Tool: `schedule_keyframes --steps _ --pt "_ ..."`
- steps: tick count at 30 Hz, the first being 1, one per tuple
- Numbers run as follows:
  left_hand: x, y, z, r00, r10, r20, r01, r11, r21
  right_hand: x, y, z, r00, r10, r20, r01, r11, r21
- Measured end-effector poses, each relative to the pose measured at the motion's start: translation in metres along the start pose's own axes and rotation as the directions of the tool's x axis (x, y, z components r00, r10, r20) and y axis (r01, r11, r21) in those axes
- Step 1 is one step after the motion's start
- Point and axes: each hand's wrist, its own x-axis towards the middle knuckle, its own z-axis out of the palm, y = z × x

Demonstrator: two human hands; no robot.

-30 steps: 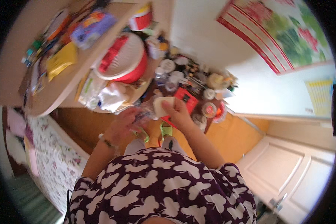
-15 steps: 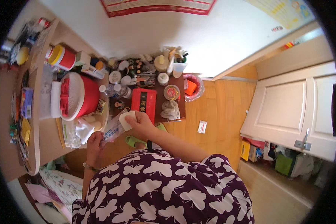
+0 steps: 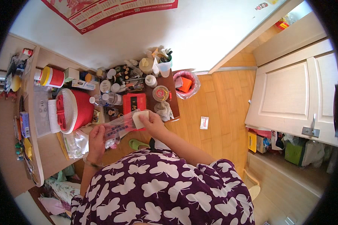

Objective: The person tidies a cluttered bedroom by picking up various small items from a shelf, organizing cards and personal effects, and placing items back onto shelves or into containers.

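My left hand [image 3: 97,145] pinches one end of a clear plastic bag [image 3: 118,126] with blue printing. In my right hand [image 3: 153,124] is a flat white square pad [image 3: 139,120], its left edge against the other end of the bag. Whether the pad lies inside the bag or only touches it, I cannot tell. Behind the pad, a red box [image 3: 134,101] with a dark label lies on the small brown table [image 3: 172,112]. A crumpled pale cloth [image 3: 163,110] is near my right hand.
Bottles, jars and a round clear container [image 3: 160,93] crowd the table. A lined bin [image 3: 194,88] stands at its right. On the left is a shelf desk with a red-and-white basket [image 3: 79,110]. A white packet [image 3: 204,122] lies on the wooden floor, near a cabinet door [image 3: 285,93].
My head view has turned to the right, so the table and shelf sit further left. My right hand has moved the pad away from my left hand, and the bag is stretched more between them.
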Motion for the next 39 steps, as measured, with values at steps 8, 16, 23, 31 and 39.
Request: schedule_keyframes --steps 8,16,23,31,39 --pt "-0.008 0.006 0.004 1.000 0.008 -0.010 -0.010 0.988 -0.154 0.004 -0.038 -0.004 0.988 0.112 0.104 -0.120 0.990 0.079" --pt "-0.032 0.004 -0.019 1.000 0.001 -0.024 -0.009 0.952 -0.306 0.020 -0.054 0.018 0.961 0.056 0.269 -0.028 0.994 -0.109" --pt "-0.049 -0.015 -0.044 0.987 -0.007 -0.160 -0.002 0.998 -0.059 0.014 -0.069 0.052 0.936 0.153 0.316 -0.115 0.984 -0.136" --pt "-0.065 -0.030 -0.074 0.986 0.070 -0.154 -0.072 0.997 -0.006 0.005 -0.054 0.083 0.953 -0.035 0.301 0.157 0.906 -0.392" --pt "-0.081 -0.028 -0.096 0.968 0.031 -0.250 -0.038 0.999 -0.025 -0.026 -0.068 0.155 0.708 -0.204 0.676 0.659 0.533 -0.531"
